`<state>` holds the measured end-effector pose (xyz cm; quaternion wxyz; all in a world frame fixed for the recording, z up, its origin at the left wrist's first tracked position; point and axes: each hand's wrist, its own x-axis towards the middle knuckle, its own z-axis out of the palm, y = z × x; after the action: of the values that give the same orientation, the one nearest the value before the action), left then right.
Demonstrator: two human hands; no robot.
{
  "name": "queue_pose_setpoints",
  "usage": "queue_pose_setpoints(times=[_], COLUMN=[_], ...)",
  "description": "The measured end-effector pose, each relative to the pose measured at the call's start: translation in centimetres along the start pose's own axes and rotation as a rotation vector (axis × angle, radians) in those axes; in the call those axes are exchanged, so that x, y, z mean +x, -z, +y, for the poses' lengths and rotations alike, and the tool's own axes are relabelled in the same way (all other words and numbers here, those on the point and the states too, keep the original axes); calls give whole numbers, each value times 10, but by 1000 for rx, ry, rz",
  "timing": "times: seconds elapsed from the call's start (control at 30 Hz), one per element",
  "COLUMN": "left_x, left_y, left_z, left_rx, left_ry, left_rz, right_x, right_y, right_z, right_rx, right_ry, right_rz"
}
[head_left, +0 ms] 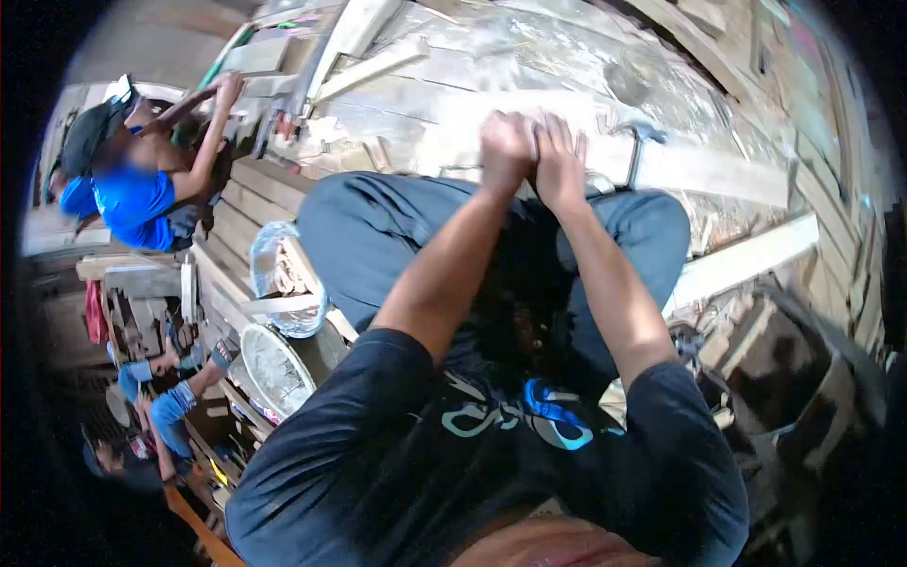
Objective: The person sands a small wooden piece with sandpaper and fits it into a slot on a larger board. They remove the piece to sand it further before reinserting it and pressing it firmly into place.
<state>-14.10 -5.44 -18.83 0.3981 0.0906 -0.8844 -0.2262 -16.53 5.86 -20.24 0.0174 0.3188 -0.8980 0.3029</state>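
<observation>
My left hand (507, 149) is closed in a fist above a pale, brightly lit board (713, 178). What it holds, if anything, is hidden. Right beside it, my right hand (561, 163) has its fingers stretched out, with its thumb side close against the left hand. Nothing shows in that right hand. A claw hammer (637, 149) with a blue-grey head lies to the right of the hands, its handle towards my right knee. Both hands are just beyond my crossed legs in dark trousers.
A plastic-lined container (288, 269) of wood pieces and a pale bucket (274, 370) stand at my left. Wooden strips (370, 71) lie on the plank floor ahead; another plank (746, 263) is at my right. A person in blue (137, 200) and another person (175, 406) sit leftward.
</observation>
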Motion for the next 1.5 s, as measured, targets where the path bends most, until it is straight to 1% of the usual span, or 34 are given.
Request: queue_pose_setpoints(times=[0.07,0.1,0.2,0.23,0.33,0.37,0.47,0.5,0.57,0.6,0.63,0.73,0.77,0.87,0.9,1.0,1.03,1.07,1.13,1.17,1.2,1.27,1.33,1.4,1.47,1.5], left_x=[-15,-29,-37,-30,-7,-13,-28,-33,-40,-32,-24,-11,-10,-4,-8,-4,-1,0,-6,-11,-19,-24,-17,-18,-4,-3], left_y=[-7,0,11,8,-9,-15,10,13,-2,-4,-7,-16,-12,0,-1,-7,-4,-4,1,4,6,4,-1,-2,-6,-9], left_z=[-16,-19,-11,-11,-17,-21,-12,-10,-21,-22,-25,-28,-24,-12,-16,-29,-28,-24,-22,-19,-20,-21,-24,-24,-21,-21], left_rx=[-66,62,130,123,38,45,146,164,-260,-105,72,123,135,213,207,233,207,246,243,182,229,228,207,187,167,211], left_ry=[30,204,353,353,96,197,217,376,592,332,83,12,114,9,36,109,88,73,53,33,31,122,109,100,81,117], left_rz=[0,-197,-276,-266,-104,-121,-269,-379,-211,-182,-110,-130,-240,-162,-168,-239,-257,-238,-280,-225,-210,-195,-178,-197,-233,-243], right_x=[-7,-4,0,5,-2,-3,-4,-4,-4,-3,-1,-3,-5,-5,-5,-6,-6,-6,-5,-4,-3,-3,-1,-3,-2,-3], right_y=[-5,-5,-4,-4,-5,-5,-9,-9,-12,-13,-10,-8,-4,-10,-10,-10,-9,-7,-7,-6,-5,-6,-7,-10,-5,-7], right_z=[2,4,-1,-2,-1,0,6,4,2,3,1,3,1,5,3,6,5,4,3,5,5,3,3,4,2,2], right_rx=[-32,-42,-17,-25,-58,28,-33,-4,-10,-16,-33,-2,6,46,82,45,26,31,46,38,40,48,69,77,33,46], right_ry=[20,45,32,37,47,27,49,33,44,46,56,88,94,87,52,52,77,72,62,72,69,61,43,34,42,30], right_rz=[27,58,79,102,126,123,117,130,150,160,210,240,268,236,232,194,241,230,213,205,212,224,222,208,214,212])
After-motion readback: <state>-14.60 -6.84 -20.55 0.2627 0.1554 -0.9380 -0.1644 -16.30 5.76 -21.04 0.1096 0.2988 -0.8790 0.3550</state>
